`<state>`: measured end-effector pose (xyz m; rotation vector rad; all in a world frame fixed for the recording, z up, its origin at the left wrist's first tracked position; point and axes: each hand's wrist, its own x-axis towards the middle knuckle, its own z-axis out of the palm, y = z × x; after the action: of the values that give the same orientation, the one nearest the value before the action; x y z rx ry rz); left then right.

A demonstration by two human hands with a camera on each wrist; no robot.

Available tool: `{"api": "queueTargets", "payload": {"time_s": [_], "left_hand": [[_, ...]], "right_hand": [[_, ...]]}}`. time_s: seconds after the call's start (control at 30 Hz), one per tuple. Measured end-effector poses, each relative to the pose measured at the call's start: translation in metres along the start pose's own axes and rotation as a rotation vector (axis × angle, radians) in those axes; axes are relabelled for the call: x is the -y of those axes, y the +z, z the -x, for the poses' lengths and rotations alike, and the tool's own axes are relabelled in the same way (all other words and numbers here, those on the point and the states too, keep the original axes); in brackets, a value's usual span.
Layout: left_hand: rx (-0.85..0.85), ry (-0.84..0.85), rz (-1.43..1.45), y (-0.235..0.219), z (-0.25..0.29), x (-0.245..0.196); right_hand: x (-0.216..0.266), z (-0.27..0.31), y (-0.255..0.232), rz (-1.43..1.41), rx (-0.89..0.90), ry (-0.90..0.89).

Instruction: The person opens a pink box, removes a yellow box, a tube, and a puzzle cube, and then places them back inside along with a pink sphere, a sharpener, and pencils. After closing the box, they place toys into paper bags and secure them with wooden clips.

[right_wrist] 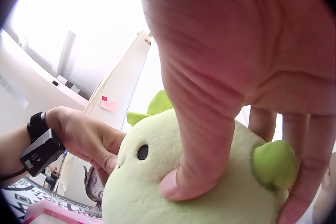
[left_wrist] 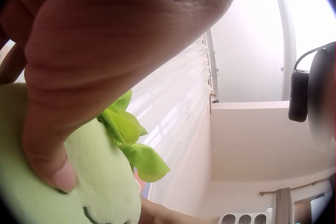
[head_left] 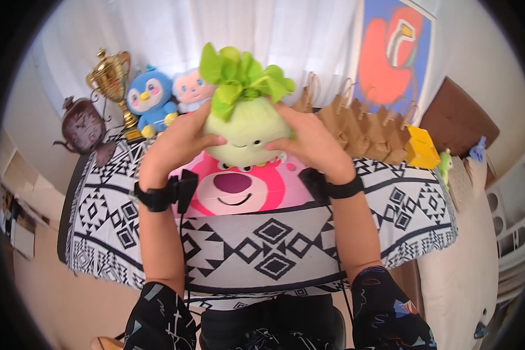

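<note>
A round, pale green plush toy (head_left: 248, 125) with bright green leaves on top and a winking stitched face is held up between both hands. My left hand (head_left: 178, 140) grips its left side, thumb pressing the front near the closed eye. On the opposite side my right hand (head_left: 318, 143) grips it, the thumb below the round black eye and the fingers around the back. In the right wrist view a small green nub (right_wrist: 274, 164) sticks out from the plush by the fingers. Below it lies a pink mat (head_left: 262, 198) with a bear face, partly covered by the toy.
A black-and-white patterned cloth (head_left: 274, 251) covers the table. Along the back left stand a clock (head_left: 83, 125), a gold trophy (head_left: 112, 81), a blue penguin plush (head_left: 150, 99) and a pink-and-blue plush (head_left: 191, 90). Brown paper bags (head_left: 356, 128) and a yellow box (head_left: 421, 147) stand at the right.
</note>
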<state>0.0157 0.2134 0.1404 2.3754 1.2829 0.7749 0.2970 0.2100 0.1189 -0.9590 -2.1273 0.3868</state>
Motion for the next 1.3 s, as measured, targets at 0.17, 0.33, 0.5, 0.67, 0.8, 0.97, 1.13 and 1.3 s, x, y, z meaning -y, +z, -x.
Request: {"api": "queueTargets", "payload": {"time_s": [0.17,0.33,0.5,0.67,0.8,0.97,1.13,1.3], "left_hand": [[-0.014,-0.037,-0.038,-0.001,0.001,0.002],[0.008,-0.051,-0.061,-0.006,0.001,0.002],[-0.024,-0.031,0.017,-0.006,0.003,0.008],[0.069,-0.145,0.116,-0.018,0.007,0.002],[0.029,0.06,0.09,-0.011,0.008,0.01],[0.068,-0.012,0.111,-0.002,0.001,-0.005],[0.061,-0.013,0.116,-0.003,-0.001,-0.005],[-0.04,0.076,0.123,-0.008,-0.002,-0.013]], "right_hand": [[0.002,-0.001,-0.005,-0.023,0.028,0.064],[-0.012,-0.002,-0.003,-0.069,-0.032,0.05],[0.001,-0.003,-0.017,-0.072,0.041,0.208],[0.01,-0.006,-0.028,-0.106,0.154,0.508],[-0.009,-0.005,-0.01,-0.235,0.057,0.149],[0.006,-0.01,-0.006,-0.246,0.175,0.157],[0.007,-0.011,-0.006,-0.18,0.159,0.158],[0.016,-0.011,-0.014,-0.086,0.021,0.138]]}}
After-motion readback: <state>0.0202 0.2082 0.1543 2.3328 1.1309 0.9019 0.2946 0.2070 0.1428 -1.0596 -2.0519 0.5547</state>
